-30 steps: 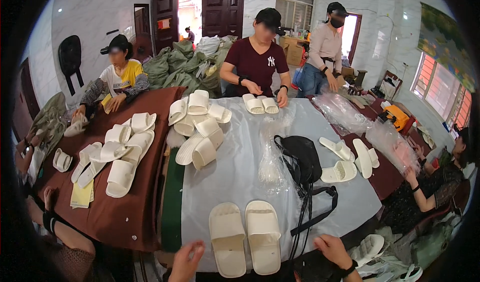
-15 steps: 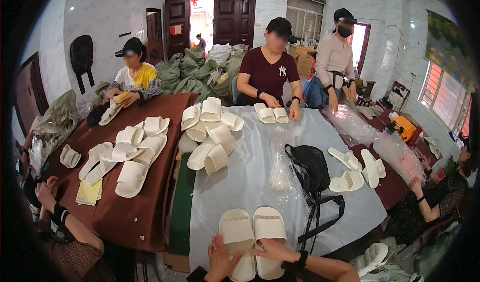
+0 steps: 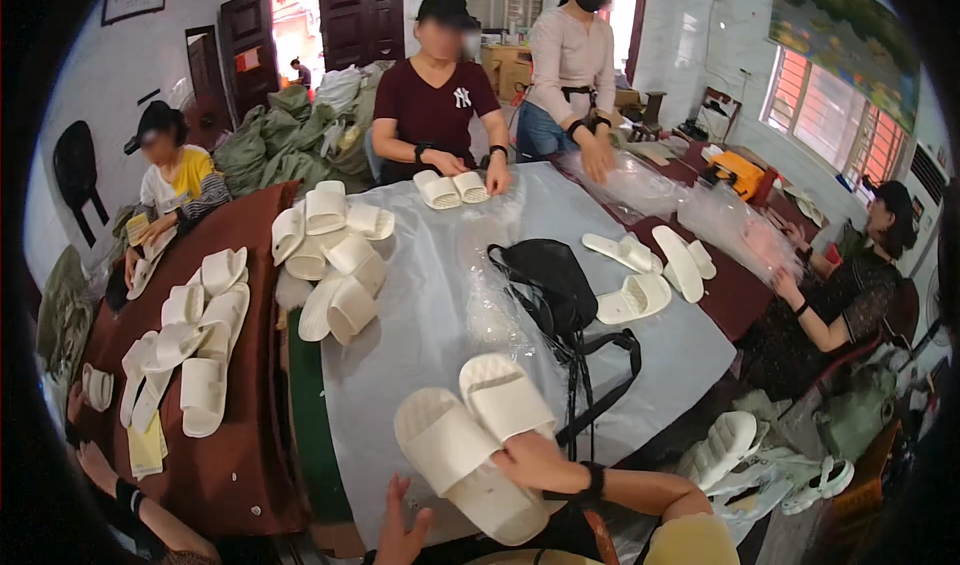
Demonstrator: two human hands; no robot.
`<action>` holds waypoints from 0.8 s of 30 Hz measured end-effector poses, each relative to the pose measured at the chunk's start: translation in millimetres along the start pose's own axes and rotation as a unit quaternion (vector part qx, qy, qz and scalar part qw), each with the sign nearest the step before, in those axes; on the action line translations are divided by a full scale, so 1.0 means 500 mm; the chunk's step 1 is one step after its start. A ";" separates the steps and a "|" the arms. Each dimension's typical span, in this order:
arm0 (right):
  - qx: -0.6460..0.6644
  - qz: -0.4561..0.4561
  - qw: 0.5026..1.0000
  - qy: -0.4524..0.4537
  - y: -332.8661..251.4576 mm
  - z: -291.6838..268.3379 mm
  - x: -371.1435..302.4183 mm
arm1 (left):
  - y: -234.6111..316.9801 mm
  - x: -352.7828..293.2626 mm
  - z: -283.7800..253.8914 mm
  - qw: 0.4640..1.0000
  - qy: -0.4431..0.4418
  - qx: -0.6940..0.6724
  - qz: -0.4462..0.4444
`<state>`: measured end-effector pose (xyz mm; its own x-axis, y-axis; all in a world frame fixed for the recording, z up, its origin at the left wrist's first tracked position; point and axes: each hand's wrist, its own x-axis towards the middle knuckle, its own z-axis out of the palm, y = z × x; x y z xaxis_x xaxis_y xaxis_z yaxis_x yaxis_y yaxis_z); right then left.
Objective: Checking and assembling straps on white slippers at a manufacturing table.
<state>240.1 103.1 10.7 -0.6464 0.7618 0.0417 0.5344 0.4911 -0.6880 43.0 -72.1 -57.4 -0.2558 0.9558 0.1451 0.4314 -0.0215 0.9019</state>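
Slippers [image 3: 450,445], a cream pair, showed in the head view at the near edge of the grey-covered bench [image 3: 690,365], tilted and touching, toes toward the far edge. The right hand [image 3: 540,462] was clasped about the right slipper's heel end, next to the left one; its fingertips were partly hidden, so its exact hold on the two was hard to tell. The left hand [image 3: 403,525] was spread, fingers apart, just beside the left slipper.

Beyond, a black bag [image 3: 545,275] lay near the bench's middle, beside clear plastic [image 3: 485,310]. A slipper pile [image 3: 350,295] stood along the left edge, a slipper cluster [image 3: 637,300] near the right edge. At the far edge, a co-worker [image 3: 435,105] handled another pair [image 3: 438,191].
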 end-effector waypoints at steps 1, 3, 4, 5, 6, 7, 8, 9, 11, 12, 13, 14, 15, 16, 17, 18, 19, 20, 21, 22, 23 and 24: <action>0.051 0.009 0.998 0.035 -0.002 -0.037 -0.011 | 0.016 -0.004 -0.014 1.000 -0.005 0.000 -0.001; 0.019 0.084 0.995 0.058 0.015 -0.134 -0.018 | 0.060 -0.005 -0.050 0.997 0.054 -0.001 -0.052; -0.062 0.045 0.985 0.157 0.022 -0.185 -0.011 | 0.075 0.006 -0.070 0.996 0.066 0.003 -0.062; -0.061 0.052 0.976 0.201 0.048 -0.242 0.002 | 0.097 0.024 -0.093 0.995 0.036 0.028 -0.085; -0.110 0.027 0.957 0.266 0.058 -0.299 0.023 | 0.121 0.036 -0.114 0.992 0.009 0.052 -0.111; -0.120 0.085 0.945 0.291 0.078 -0.367 0.047 | 0.135 0.055 -0.122 0.995 0.009 0.071 -0.077; -0.121 0.071 0.933 0.330 0.158 -0.434 0.075 | 0.141 0.082 -0.123 0.995 0.007 0.089 -0.040; -0.077 0.151 0.939 0.299 0.197 -0.510 0.099 | 0.149 0.110 -0.123 0.996 -0.003 0.091 -0.027; 0.105 0.131 0.923 0.346 0.283 -0.576 0.094 | 0.164 0.174 -0.107 0.996 -0.016 0.083 -0.005; -0.177 0.221 0.895 0.343 0.335 -0.604 0.093 | 0.165 0.213 -0.094 0.997 -0.020 0.073 0.006; -0.076 0.114 0.924 0.358 0.326 -0.572 0.110 | 0.155 0.249 -0.089 0.999 -0.026 0.035 -0.017; 0.024 0.010 0.931 0.364 0.292 -0.530 0.119 | 0.135 0.290 -0.078 0.999 -0.036 -0.008 -0.038; 0.175 0.001 0.928 0.330 0.193 -0.467 0.125 | 0.121 0.330 -0.074 0.992 0.011 -0.051 -0.111; 0.329 -0.017 0.899 0.290 0.059 -0.414 0.094 | 0.129 0.351 -0.081 0.979 0.066 -0.088 -0.170; 0.482 -0.053 0.850 0.205 -0.029 -0.376 0.065 | 0.087 0.383 -0.092 0.987 0.082 -0.032 -0.131; 0.634 -0.066 0.762 0.111 -0.078 -0.344 0.038 | 0.022 0.438 -0.091 0.992 0.089 0.020 -0.087; 0.739 -0.080 0.669 -0.017 -0.121 -0.313 0.018 | -0.073 0.496 -0.104 0.991 0.096 0.021 -0.086; 0.816 -0.090 0.553 -0.144 -0.157 -0.291 -0.003 | -0.164 0.553 -0.118 0.960 0.190 -0.124 -0.166; 0.804 -0.106 0.539 -0.228 -0.188 -0.270 -0.022 | -0.233 0.600 -0.166 0.890 0.291 -0.258 -0.237; 0.786 -0.117 0.542 -0.274 -0.193 -0.263 -0.039 | -0.249 0.629 -0.157 0.895 0.273 -0.265 -0.234; 0.783 -0.121 0.552 -0.259 -0.209 -0.259 -0.059 | -0.252 0.650 -0.158 0.844 0.294 -0.393 -0.216; 0.819 -0.160 0.454 -0.313 -0.231 -0.252 -0.079 | -0.249 0.666 -0.159 0.775 0.316 -0.510 -0.197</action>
<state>272.7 69.8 179.9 -0.8502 0.2419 0.4676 -0.4317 -0.8286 -0.3564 -164.6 225.7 -89.3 -0.7063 0.6188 -0.3438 -0.6143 -0.2944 0.7321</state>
